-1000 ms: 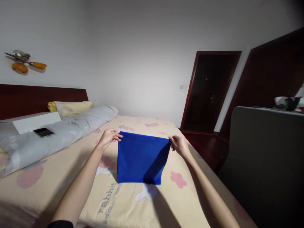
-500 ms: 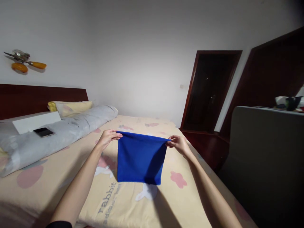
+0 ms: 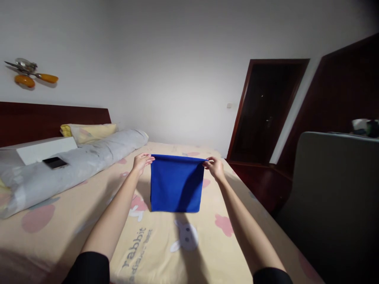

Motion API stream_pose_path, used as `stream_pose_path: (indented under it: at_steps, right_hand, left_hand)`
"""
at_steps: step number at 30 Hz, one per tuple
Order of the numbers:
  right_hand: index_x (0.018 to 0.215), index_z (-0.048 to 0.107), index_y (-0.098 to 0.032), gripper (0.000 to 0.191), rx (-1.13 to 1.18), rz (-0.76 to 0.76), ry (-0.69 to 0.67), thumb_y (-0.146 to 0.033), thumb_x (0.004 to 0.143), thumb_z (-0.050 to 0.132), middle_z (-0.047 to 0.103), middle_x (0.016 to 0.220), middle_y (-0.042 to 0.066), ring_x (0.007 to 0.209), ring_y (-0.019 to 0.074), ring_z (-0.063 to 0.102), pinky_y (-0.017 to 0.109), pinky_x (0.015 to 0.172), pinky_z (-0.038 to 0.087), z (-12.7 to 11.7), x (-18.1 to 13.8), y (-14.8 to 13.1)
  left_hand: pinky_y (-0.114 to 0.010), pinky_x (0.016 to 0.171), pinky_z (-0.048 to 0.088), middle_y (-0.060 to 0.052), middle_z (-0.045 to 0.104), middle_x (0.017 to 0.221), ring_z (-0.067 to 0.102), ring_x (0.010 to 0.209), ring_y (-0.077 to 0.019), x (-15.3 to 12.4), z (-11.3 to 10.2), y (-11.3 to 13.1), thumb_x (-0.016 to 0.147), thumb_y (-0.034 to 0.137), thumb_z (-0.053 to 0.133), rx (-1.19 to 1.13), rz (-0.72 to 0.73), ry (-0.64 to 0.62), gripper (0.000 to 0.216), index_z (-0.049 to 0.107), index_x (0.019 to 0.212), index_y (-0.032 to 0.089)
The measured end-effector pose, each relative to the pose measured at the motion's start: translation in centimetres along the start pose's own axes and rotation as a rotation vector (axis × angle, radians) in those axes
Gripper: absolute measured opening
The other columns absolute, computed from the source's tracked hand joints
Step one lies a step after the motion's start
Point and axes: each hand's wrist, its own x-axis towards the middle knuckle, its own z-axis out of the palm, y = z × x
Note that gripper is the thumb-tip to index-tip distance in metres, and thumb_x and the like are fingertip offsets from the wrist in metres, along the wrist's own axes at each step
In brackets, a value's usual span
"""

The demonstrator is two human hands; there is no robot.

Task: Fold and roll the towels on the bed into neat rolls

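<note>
A folded blue cloth (image 3: 176, 183) hangs over the bed (image 3: 166, 248), held up by its two top corners. My left hand (image 3: 141, 161) pinches the top left corner. My right hand (image 3: 213, 166) pinches the top right corner. Both arms reach forward over the yellow sheet printed with rabbits and pink shapes. The cloth's bottom edge hangs just above the sheet or touches it; I cannot tell which.
A rolled grey quilt (image 3: 74, 161) lies along the bed's left side with a phone (image 3: 55, 162) and a white box (image 3: 38, 149) on it. A yellow pillow (image 3: 89, 132) rests by the dark headboard (image 3: 53, 120). A grey chair back (image 3: 334, 197) stands right, before a dark doorway (image 3: 263, 112).
Both hands have carried the cloth farther away across the bed and slightly closer together. The view has shifted a little.
</note>
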Motion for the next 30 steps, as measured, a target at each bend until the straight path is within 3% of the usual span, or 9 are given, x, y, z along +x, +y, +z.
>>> stream_pose_path:
  at_steps: [4,7,13,16,19,23,26,30]
  right_hand:
    - [0.081,0.058,-0.022,0.033,-0.033,-0.120,0.031,-0.053,0.071,0.065,0.073,0.074,0.006,0.077,0.0228,0.070,0.035,0.073,0.055,0.6,-0.2,0.9]
    - [0.087,0.059,-0.022,0.036,-0.082,-0.162,0.012,-0.056,0.074,0.062,0.073,0.083,0.008,0.084,0.0241,0.070,0.037,0.079,0.053,0.2,-2.3,2.1]
    - [0.083,0.064,-0.020,0.042,-0.177,-0.144,-0.090,-0.061,0.074,0.063,0.072,0.079,0.008,0.075,0.0241,0.068,0.035,0.071,0.054,-2.1,-11.8,6.2]
    - [0.080,0.066,-0.020,0.033,-0.242,-0.079,-0.336,-0.053,0.083,0.058,0.072,0.075,0.005,0.072,0.0215,0.068,0.031,0.067,0.052,-3.9,-17.4,8.6]
    - [0.081,0.066,-0.020,0.029,-0.354,0.029,-0.541,-0.044,0.089,0.051,0.070,0.072,0.003,0.070,0.0200,0.065,0.029,0.064,0.049,-5.5,-22.1,11.1]
    - [0.080,0.067,-0.020,0.025,-0.501,0.083,-0.585,-0.039,0.087,0.051,0.068,0.072,0.003,0.067,0.0191,0.062,0.029,0.062,0.045,-6.6,-26.3,13.1]
    - [0.076,0.066,-0.021,0.024,-0.605,-0.026,-0.588,-0.038,0.087,0.052,0.065,0.076,0.004,0.072,0.0190,0.060,0.029,0.066,0.045,-6.7,-28.4,13.3]
    - [0.075,0.064,-0.022,0.020,-0.678,-0.212,-0.538,-0.029,0.087,0.050,0.061,0.080,0.005,0.076,0.0186,0.058,0.028,0.067,0.045,-6.6,-30.2,13.5]
  left_hand:
    - [-0.035,0.084,0.053,-0.007,0.074,0.078,0.072,0.086,-0.0220,0.7,-0.3,-0.6,0.064,0.044,0.080,-0.014,0.091,0.047,0.038,0.057,0.082,0.018]
    - [-0.035,0.087,0.052,-0.007,0.073,0.084,0.071,0.087,-0.0212,-1.3,-1.6,-2.0,0.059,0.053,0.080,0.006,0.137,0.087,0.050,0.059,0.086,0.017]
    - [-0.035,0.077,0.055,-0.006,0.073,0.076,0.070,0.079,-0.0241,-12.3,-7.0,-8.7,0.049,0.060,0.081,0.176,0.078,0.115,0.054,0.067,0.076,0.016]
    - [-0.033,0.075,0.056,-0.007,0.075,0.079,0.069,0.080,-0.0255,-18.5,-9.9,-12.3,0.058,0.066,0.072,0.443,0.006,0.081,0.049,0.070,0.072,0.019]
    - [-0.031,0.073,0.056,-0.006,0.076,0.081,0.069,0.080,-0.0249,-23.1,-11.8,-14.4,0.067,0.063,0.067,0.538,-0.089,-0.072,0.044,0.074,0.076,0.020]
    - [-0.027,0.070,0.054,-0.004,0.072,0.075,0.067,0.076,-0.0211,-26.1,-13.6,-15.2,0.076,0.057,0.063,0.730,-0.032,-0.271,0.038,0.078,0.077,0.023]
    - [-0.026,0.068,0.051,-0.002,0.070,0.073,0.066,0.074,-0.0182,-26.9,-14.8,-16.2,0.080,0.050,0.063,0.949,0.096,-0.356,0.026,0.079,0.081,0.029]
    - [-0.025,0.066,0.048,0.002,0.070,0.071,0.065,0.071,-0.0161,-27.6,-16.4,-18.4,0.078,0.042,0.070,1.178,0.302,-0.364,0.010,0.078,0.083,0.039]
